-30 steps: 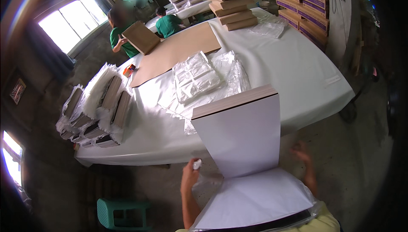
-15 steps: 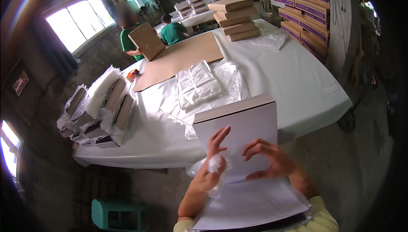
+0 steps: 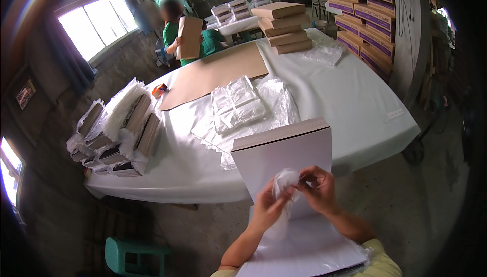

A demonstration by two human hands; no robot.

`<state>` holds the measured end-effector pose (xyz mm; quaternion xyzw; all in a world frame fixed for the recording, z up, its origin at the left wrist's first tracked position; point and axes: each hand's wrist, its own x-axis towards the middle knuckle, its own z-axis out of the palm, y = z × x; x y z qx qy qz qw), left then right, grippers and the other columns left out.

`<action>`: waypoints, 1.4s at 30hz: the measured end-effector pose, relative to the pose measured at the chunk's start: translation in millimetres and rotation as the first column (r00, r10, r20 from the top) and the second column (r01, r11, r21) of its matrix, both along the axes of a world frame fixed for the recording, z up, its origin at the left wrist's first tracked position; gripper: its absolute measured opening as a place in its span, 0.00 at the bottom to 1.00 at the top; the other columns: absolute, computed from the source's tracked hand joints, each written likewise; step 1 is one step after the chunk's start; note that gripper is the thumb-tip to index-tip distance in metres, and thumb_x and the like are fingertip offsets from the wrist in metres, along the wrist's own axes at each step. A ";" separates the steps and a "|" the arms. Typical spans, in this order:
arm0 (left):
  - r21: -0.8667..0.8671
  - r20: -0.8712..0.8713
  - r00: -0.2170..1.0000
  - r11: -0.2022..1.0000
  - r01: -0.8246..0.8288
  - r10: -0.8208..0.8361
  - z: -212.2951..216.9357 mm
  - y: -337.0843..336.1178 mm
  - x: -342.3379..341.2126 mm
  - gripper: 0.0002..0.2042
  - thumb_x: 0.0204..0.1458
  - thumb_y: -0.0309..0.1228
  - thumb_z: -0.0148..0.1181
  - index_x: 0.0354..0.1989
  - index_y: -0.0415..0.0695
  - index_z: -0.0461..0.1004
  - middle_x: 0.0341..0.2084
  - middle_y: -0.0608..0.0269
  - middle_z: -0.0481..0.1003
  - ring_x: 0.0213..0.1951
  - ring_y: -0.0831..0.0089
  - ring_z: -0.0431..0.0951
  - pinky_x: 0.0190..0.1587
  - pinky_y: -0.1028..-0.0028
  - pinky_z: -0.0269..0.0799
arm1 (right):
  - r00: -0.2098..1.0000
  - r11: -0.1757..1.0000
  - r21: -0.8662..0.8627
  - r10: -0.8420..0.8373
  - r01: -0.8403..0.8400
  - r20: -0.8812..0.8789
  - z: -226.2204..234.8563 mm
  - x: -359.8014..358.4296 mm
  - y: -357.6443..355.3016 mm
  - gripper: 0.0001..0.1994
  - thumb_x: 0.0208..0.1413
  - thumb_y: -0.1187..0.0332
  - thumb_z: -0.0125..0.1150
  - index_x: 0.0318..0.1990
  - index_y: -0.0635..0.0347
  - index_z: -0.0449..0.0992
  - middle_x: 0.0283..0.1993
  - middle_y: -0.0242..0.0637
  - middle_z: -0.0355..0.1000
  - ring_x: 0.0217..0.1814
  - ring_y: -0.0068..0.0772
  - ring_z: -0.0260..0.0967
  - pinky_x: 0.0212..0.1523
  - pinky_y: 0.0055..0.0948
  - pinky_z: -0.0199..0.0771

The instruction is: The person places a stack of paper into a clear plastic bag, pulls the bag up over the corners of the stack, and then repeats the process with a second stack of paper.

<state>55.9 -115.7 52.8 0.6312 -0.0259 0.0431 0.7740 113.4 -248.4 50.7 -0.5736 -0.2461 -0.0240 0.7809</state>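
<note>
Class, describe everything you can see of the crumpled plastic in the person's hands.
The crumpled plastic is whitish, thin and filmy, bunched into a rounded wad on top with a see-through tail hanging below. The left hand grips it; the right hand touches its right side. It is held up before a white board; whether the two touch is unclear.

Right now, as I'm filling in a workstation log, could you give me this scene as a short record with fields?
Left hand: holds bunched whitish film
Right hand: fingers at the film's edge; exact grip unclear
Behind hands: white-faced board stack, tilted
On white-covered table: folded clear plastic, brown sheet, brown packages
Table's left side: plastic-wrapped stacks
Across table: person in green holding brown package
Floor, lower left: green stool
</note>
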 end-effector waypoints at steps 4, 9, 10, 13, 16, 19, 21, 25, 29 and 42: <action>-0.175 -0.020 0.996 0.980 -0.091 0.089 5.5 -1.3 7.7 0.11 0.52 0.29 0.52 0.40 0.35 0.70 0.29 0.66 0.73 0.30 0.83 0.69 0.34 0.83 0.64 | 0.991 0.999 -0.035 0.026 -0.031 -0.135 -1.5 3.7 -1.8 0.07 0.45 0.74 0.60 0.32 0.64 0.70 0.20 0.30 0.67 0.22 0.17 0.64 0.25 0.17 0.65; -0.195 -0.051 0.974 0.954 -0.228 0.222 -3.0 -4.9 10.2 0.07 0.50 0.28 0.55 0.35 0.38 0.71 0.25 0.69 0.72 0.28 0.85 0.68 0.30 0.84 0.63 | 0.998 0.998 0.006 -0.059 0.059 0.006 9.9 3.6 1.3 0.14 0.39 0.71 0.66 0.34 0.60 0.69 0.31 0.30 0.65 0.36 0.19 0.61 0.40 0.21 0.60; -0.179 -0.028 0.976 0.959 -0.218 0.217 -6.1 -5.1 9.5 0.08 0.49 0.28 0.55 0.35 0.38 0.71 0.26 0.69 0.72 0.28 0.85 0.68 0.30 0.84 0.63 | 0.997 0.997 0.013 -0.075 0.075 0.034 7.6 4.7 1.6 0.14 0.39 0.71 0.66 0.34 0.60 0.69 0.31 0.30 0.66 0.36 0.19 0.61 0.39 0.21 0.59; -0.156 0.024 0.981 0.970 -0.185 0.192 -14.8 -5.6 8.2 0.10 0.48 0.28 0.57 0.37 0.38 0.69 0.29 0.68 0.72 0.30 0.85 0.68 0.31 0.83 0.63 | 0.990 0.994 -0.010 -0.106 0.108 0.096 0.1 9.1 -0.8 0.13 0.40 0.68 0.66 0.33 0.59 0.71 0.29 0.30 0.69 0.32 0.20 0.63 0.38 0.20 0.57; -0.164 0.027 0.983 0.971 -0.174 0.180 -6.2 -12.5 6.8 0.12 0.48 0.28 0.57 0.39 0.38 0.67 0.32 0.67 0.71 0.33 0.84 0.68 0.33 0.83 0.63 | 0.976 0.955 -0.237 -0.145 0.180 0.159 -4.9 11.9 -8.1 0.09 0.42 0.71 0.62 0.33 0.56 0.73 0.30 0.28 0.72 0.31 0.19 0.66 0.42 0.24 0.53; -0.128 -0.036 0.991 0.983 -0.134 0.130 3.4 -18.5 7.8 0.13 0.49 0.28 0.56 0.41 0.38 0.67 0.34 0.68 0.70 0.35 0.83 0.67 0.35 0.82 0.62 | 0.933 0.833 -0.488 -0.089 0.262 0.348 11.4 3.0 -11.9 0.13 0.45 0.76 0.55 0.41 0.52 0.72 0.33 0.26 0.73 0.33 0.17 0.68 0.46 0.29 0.46; -0.090 -0.119 0.992 0.996 0.018 -0.029 -14.7 -10.0 6.5 0.13 0.49 0.29 0.55 0.42 0.39 0.67 0.34 0.68 0.70 0.36 0.82 0.67 0.36 0.82 0.62 | 0.898 0.791 -0.521 -0.079 0.321 0.434 11.6 -1.9 -4.9 0.19 0.45 0.79 0.50 0.47 0.50 0.69 0.35 0.25 0.73 0.35 0.17 0.69 0.48 0.32 0.42; -0.098 -0.108 0.994 0.995 -0.005 -0.005 -22.1 -6.4 4.2 0.13 0.50 0.29 0.55 0.43 0.40 0.67 0.34 0.69 0.70 0.36 0.82 0.67 0.37 0.82 0.62 | 0.791 0.757 -0.456 -0.129 0.468 0.598 5.6 -3.1 4.3 0.28 0.46 0.82 0.44 0.58 0.50 0.56 0.40 0.27 0.73 0.37 0.19 0.70 0.48 0.36 0.40; -0.208 0.024 0.986 0.965 -0.159 0.168 -10.3 -10.0 5.2 0.09 0.50 0.29 0.54 0.39 0.41 0.67 0.33 0.69 0.70 0.38 0.82 0.67 0.40 0.82 0.61 | 0.804 0.803 -0.397 -0.163 0.445 0.572 1.1 0.3 5.7 0.26 0.49 0.81 0.44 0.58 0.54 0.55 0.41 0.29 0.73 0.36 0.19 0.70 0.45 0.31 0.43; -0.204 0.057 0.984 0.966 -0.157 0.171 -12.7 -8.2 0.0 0.10 0.52 0.31 0.52 0.39 0.39 0.68 0.36 0.65 0.69 0.41 0.79 0.66 0.45 0.78 0.61 | 0.985 0.996 -0.087 0.047 -0.033 0.164 -1.1 -2.3 1.6 0.12 0.46 0.84 0.53 0.40 0.66 0.66 0.33 0.42 0.72 0.38 0.25 0.70 0.37 0.19 0.69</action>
